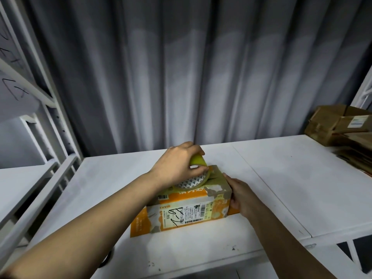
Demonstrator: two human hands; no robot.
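Observation:
An orange and white cardboard box (187, 210) with a shipping label and black handwriting lies on the white shelf (281, 178). On its top rests a roll of yellowish clear tape (193, 183). My left hand (177, 168) grips the roll from above, fingers curled round its far rim and thumb inside the core. My right hand (241, 196) holds the box's right end, with the thumb on the top edge and the fingers down the side.
A grey curtain (201, 77) hangs behind the shelf. Flattened and stacked brown cardboard boxes (340, 127) sit at the far right. White metal shelving uprights (50, 117) stand at the left, with a sheet of handwritten paper (14, 87) above.

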